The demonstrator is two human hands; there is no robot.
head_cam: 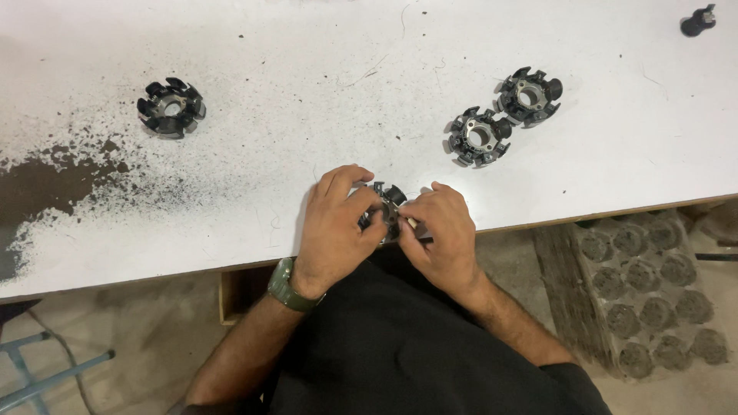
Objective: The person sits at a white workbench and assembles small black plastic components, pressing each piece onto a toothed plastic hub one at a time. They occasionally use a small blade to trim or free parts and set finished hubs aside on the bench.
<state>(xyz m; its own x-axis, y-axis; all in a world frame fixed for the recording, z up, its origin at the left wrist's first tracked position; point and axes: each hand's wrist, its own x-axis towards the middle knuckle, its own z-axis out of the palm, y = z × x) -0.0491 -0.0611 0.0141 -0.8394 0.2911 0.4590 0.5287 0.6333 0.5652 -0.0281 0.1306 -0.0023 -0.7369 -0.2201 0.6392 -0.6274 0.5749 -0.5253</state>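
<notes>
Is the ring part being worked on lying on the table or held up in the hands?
Held: the ring part sits gripped between left hand and right hand at the table edge.

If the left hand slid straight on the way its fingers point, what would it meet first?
Beyond the part it holds, the left hand points up and slightly right across bare white table; the way looks free, passing left of the nearest loose stator, though direction is approximate.

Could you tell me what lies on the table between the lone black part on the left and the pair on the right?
In the head view, only bare white table lies between lone part and pair.
</notes>
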